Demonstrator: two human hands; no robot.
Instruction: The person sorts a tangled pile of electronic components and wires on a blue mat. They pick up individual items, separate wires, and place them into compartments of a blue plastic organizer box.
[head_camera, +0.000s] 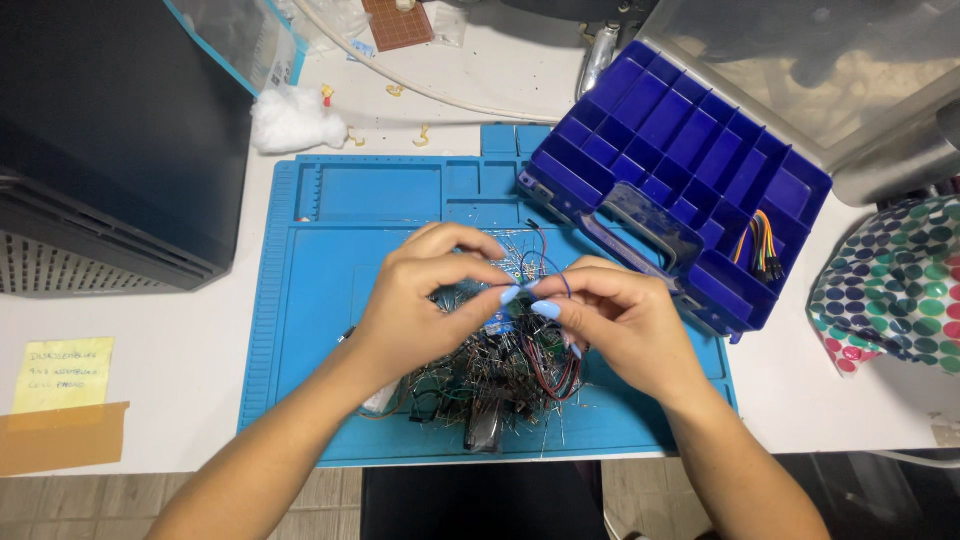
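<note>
Two hands meet over the middle of a blue silicone work mat (330, 300). Left hand (425, 300) and right hand (610, 320) both pinched, fingertips nearly touching, grasping a thin dark jumper wire (548, 262) that loops up just above the grip. Exactly which fingers clamp it, cannot tell.

Directly under the grip: tangled pile of wires and small electronic components (500, 370), resting on the mat, spreading toward its near edge. Pile stays inside the mat border.

Up-right of the grip, close: open blue compartment organizer box (680, 150), its corner overlapping the mat's far right edge; handle just beyond the right hand's knuckles. Coloured jumper wires (762, 245) sit in one compartment on its right side. Tight clearance there.

Left of the grip: bare mat, then white worktop (180, 340), then a black case (110, 140) well apart. Most open room is on that side.

Far from the grip: white cotton wad (290, 118), yellow sticky note (62, 375) at the worktop's near-left edge. Near edge of mat runs close to worktop edge.
</note>
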